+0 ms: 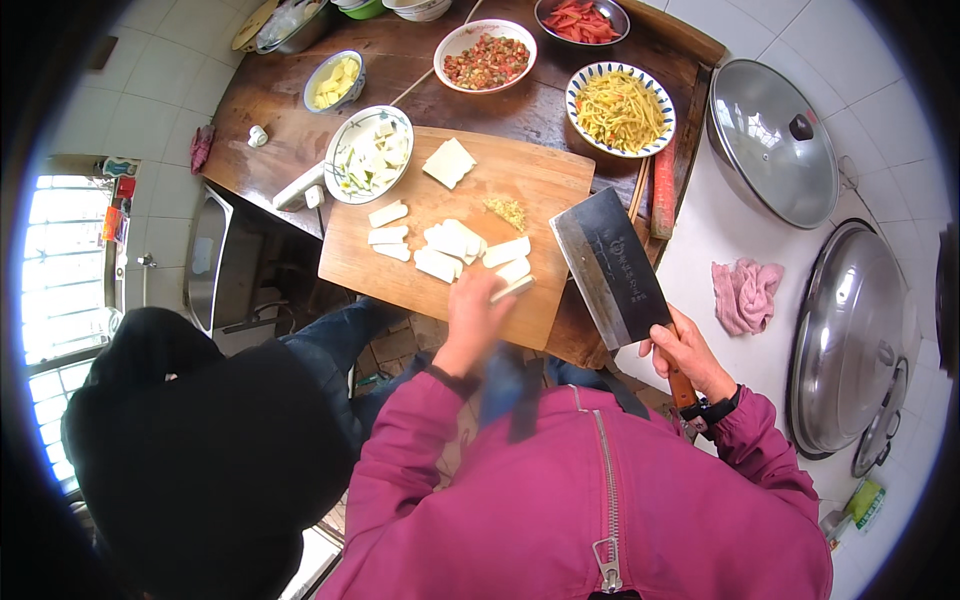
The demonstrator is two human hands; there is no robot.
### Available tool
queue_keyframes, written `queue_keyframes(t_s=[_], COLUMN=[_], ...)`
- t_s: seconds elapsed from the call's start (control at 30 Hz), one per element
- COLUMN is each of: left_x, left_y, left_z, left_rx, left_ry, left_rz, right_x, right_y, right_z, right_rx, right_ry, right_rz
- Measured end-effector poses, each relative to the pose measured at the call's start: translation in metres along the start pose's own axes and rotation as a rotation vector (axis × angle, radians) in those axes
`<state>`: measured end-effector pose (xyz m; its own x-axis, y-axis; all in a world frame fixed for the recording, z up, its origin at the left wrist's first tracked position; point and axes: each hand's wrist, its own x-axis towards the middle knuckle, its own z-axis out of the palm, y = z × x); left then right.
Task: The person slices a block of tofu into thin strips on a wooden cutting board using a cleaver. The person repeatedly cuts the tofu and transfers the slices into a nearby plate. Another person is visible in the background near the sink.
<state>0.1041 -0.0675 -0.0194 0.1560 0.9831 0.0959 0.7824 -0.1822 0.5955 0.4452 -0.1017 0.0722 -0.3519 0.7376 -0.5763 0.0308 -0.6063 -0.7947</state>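
Observation:
My right hand grips the wooden handle of a cleaver, its broad dark blade raised over the right edge of the wooden cutting board. My left hand, somewhat blurred, is at the board's near side, its fingers at a white slice; whether it holds the slice I cannot tell. More white slices lie in groups on the board. Behind them are a square white block and a small heap of yellow minced food. A bowl of white and green pieces overlaps the board's far left corner.
Bowls of chopped red mix, yellow shreds, red slices and yellow chunks stand on the wooden table. A person in black is close at left. A pink cloth and lidded pans are at right.

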Motion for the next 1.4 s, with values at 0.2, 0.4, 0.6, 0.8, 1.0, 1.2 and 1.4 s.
queue_keyframes(t_s=[0.2,0.4,0.6,0.8,1.0,1.2,1.4], left_x=[0.01,0.014,0.007,0.005,0.007,0.005,-0.01], left_y=[-0.011,-0.001,0.0,0.002,0.0,-0.003,-0.004], left_z=[-0.007,-0.008,-0.003,-0.006,-0.003,-0.006,-0.011], left_rx=[-0.448,0.036,0.079,0.036,-0.003,-0.025,-0.127], left_ry=[-0.127,0.162,0.054,0.06,0.057,-0.015,0.013], left_rz=[-0.411,0.055,0.09,0.122,0.107,0.14,0.044], right_x=[-0.001,-0.001,-0.002,-0.001,0.001,0.009,0.011], right_y=[0.001,0.002,0.001,-0.001,-0.002,-0.001,-0.001], right_z=[-0.002,-0.004,-0.005,-0.004,-0.001,0.002,0.022], right_rx=[0.02,0.037,0.02,0.01,-0.13,-0.556,-0.803], right_ry=[0.01,0.013,0.007,0.001,0.013,0.025,-0.044], right_rz=[0.008,0.019,0.029,0.027,-0.017,-0.138,-0.366])
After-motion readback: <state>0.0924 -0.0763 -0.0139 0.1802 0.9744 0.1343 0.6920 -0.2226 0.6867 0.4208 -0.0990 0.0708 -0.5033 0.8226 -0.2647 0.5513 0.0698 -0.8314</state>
